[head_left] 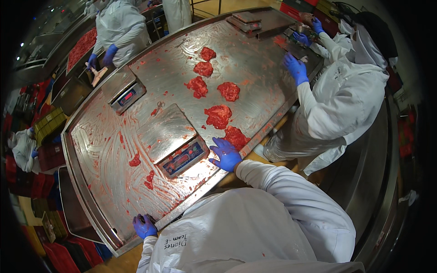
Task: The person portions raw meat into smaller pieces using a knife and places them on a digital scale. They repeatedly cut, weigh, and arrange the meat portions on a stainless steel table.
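My right hand lies at the table's near edge in a blue glove, its fingers spread and holding nothing. Its fingertips are right beside a mound of red minced meat; whether they touch it, I cannot tell. To the left of that hand stands a digital scale with a bare metal plate. My left hand, also gloved in blue, rests on the table rim at the lower left, fingers apart and nothing visible in them. More meat mounds, such as one large heap, run away from me in a loose line.
The steel table is smeared with meat scraps. A second scale and small scissors lie farther off. One co-worker stands at the right, another at the far left. Coloured crates are stacked leftward.
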Tool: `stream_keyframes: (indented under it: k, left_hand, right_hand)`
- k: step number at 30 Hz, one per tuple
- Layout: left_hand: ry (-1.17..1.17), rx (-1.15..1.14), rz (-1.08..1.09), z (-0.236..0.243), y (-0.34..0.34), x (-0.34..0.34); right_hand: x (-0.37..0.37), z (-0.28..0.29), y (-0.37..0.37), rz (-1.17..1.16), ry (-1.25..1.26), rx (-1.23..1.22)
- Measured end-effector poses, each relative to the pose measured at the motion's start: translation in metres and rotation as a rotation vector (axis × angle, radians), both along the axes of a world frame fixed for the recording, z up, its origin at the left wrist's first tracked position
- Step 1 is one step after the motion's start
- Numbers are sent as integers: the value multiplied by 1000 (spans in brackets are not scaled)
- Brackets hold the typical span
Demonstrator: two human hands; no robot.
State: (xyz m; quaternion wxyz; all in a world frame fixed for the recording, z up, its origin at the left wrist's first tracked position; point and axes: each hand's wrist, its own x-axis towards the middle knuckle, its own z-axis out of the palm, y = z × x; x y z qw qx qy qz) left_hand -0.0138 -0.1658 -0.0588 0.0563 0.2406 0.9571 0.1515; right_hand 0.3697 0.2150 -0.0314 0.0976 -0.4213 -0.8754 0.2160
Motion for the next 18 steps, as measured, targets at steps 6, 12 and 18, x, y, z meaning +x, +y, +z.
stream_keyframes:
  k: [6, 12, 18]
  left_hand:
    - [8, -1, 3, 1, 2, 1]
    - [10, 6, -8, 0, 0, -1]
    - [7, 16, -4, 1, 0, 0]
  right_hand:
    - [0, 0, 0, 0, -10, 4]
    - [0, -3, 1, 7, -13, 21]
    - [0, -6, 1, 8, 0, 43]
